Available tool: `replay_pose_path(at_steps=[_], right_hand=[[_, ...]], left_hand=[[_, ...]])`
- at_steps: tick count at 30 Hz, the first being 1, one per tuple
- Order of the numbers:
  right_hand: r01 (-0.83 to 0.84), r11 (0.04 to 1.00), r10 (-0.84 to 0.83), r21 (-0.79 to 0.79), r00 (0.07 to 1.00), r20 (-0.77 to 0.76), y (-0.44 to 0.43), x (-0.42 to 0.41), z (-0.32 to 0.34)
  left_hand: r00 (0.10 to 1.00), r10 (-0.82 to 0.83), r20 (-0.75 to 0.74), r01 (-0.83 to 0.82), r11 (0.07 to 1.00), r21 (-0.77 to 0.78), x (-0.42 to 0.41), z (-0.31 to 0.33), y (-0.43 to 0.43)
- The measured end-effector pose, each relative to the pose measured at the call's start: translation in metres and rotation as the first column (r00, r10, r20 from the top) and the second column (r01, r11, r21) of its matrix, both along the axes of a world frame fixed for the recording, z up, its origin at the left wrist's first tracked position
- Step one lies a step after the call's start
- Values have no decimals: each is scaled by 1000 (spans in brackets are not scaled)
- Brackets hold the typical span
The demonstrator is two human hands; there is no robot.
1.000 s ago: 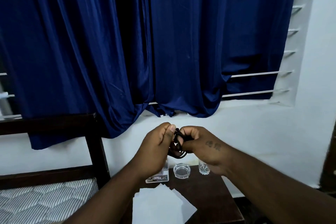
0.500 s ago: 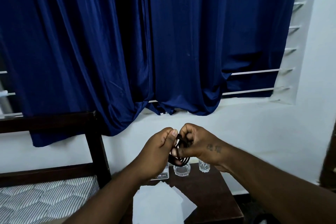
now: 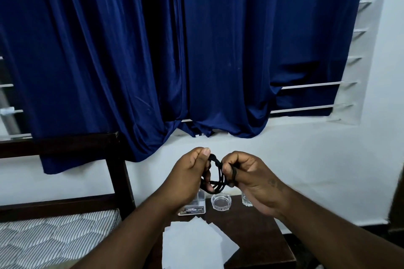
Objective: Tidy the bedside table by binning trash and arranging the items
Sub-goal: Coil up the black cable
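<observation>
A coiled black cord (image 3: 216,176) hangs in small loops between both hands, held above the dark wooden bedside table (image 3: 253,231). My left hand (image 3: 188,174) pinches the left side of the coil at its top. My right hand (image 3: 247,173) is closed on the right side, with a turn of cord around a finger. On the table lie white paper sheets (image 3: 194,244) at the front, a small printed card (image 3: 193,210), a round glass ashtray (image 3: 220,201) and a small clear glass (image 3: 246,200) at the back.
A dark wooden bed frame (image 3: 118,181) with a striped mattress (image 3: 50,236) stands left of the table. Blue curtains (image 3: 175,50) cover a barred window above. A white wall runs behind, and a dark edge of furniture (image 3: 397,199) shows at the far right.
Both hands have stayed together on the cord, working the loops; the right hand has turned so that the cord wraps a finger. The view has shifted slightly.
</observation>
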State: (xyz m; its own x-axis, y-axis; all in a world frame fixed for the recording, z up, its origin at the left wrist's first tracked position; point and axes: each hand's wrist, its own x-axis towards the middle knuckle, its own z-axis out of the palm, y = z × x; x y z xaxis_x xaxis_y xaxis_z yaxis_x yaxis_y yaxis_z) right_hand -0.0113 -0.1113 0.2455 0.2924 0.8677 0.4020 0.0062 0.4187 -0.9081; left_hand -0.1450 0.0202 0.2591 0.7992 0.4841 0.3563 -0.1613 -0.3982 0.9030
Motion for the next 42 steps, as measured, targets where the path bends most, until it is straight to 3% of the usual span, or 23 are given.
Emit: replay_pose_path(at_steps=[5, 11, 13, 15, 19, 21, 25, 30, 33, 36, 39, 42], right_hand=[[-243, 960, 231, -137, 968, -95, -11, 5, 5], [-21, 989, -4, -144, 985, -173, -7, -7, 11], [168, 965, -186, -200, 980, -76, -7, -14, 14], [364, 907, -355, -213, 931, 82, -6, -14, 12], [346, 927, -302, -145, 918, 258, -7, -12, 4], [386, 918, -321, -88, 856, 405, -5, -6, -3], [495, 865, -427, 79, 645, 634, 0, 5, -14], [572, 767, -564, 293, 383, 731, 9, 6, -24], [607, 718, -610, 342, 311, 729, 16, -1, -24], [615, 734, -603, 287, 398, 692, 19, -11, -25], [573, 800, -560, 179, 606, 564, 19, -20, -23], [516, 856, -481, -29, 816, 321, 17, -32, -19]], left_hand=[[994, 112, -2, -111, 986, 123, -6, -1, 10], [982, 188, 31, -190, 953, 235, -3, -4, 1], [969, 241, 61, -248, 923, 294, -3, -4, 1], [965, 255, 66, -263, 930, 257, -4, -6, 6], [973, 217, 73, -222, 972, 70, -2, -8, 15], [975, 193, 108, -192, 981, -26, -1, -7, 15], [978, 168, 121, -156, 983, -100, 0, -3, 5], [976, 155, 155, -117, 966, -232, 5, 5, -9], [972, 149, 181, -83, 939, -333, 6, 7, -16], [969, 154, 194, -76, 930, -360, 7, 10, -20], [966, 171, 193, -97, 934, -343, 7, 10, -20], [966, 184, 184, -124, 947, -297, 8, 7, -19]])
